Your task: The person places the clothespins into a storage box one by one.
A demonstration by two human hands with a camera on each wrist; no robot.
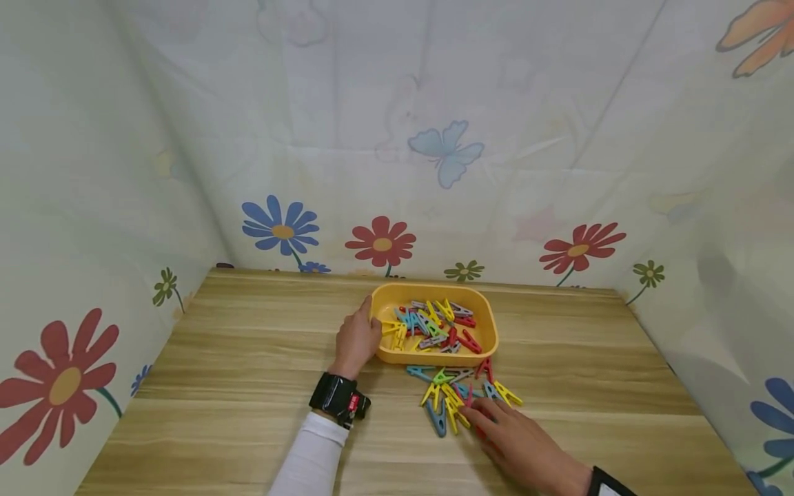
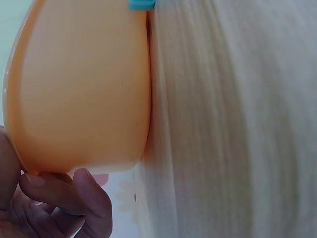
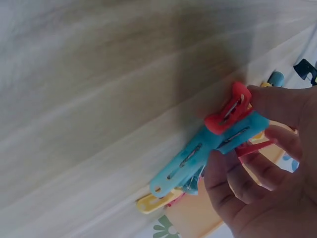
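A yellow plastic basket [image 1: 490, 341] full of mixed clothespins [image 1: 432, 324] stands at the table's far side. At its left end my left hand [image 1: 358, 339] grips the rim; in the left wrist view, bent fingers [image 2: 94, 201] lie against the basket's outer wall [image 2: 84, 84]. In front of the basket is a loose pile of blue, green, yellow, grey and red clothespins. My right hand [image 1: 515, 441] is at the pile's near right edge. In the right wrist view its thumb and fingers close around a red clothespin [image 3: 229, 111] and a blue clothespin [image 3: 185, 161]; the palm partly hides others.
The wood-grain table [image 1: 236, 386] extends to both sides of the basket. A hanging cloth [image 1: 347, 172] with printed flowers and a butterfly encloses the back and sides. Behind the basket, a narrow strip of tabletop separates it from the cloth.
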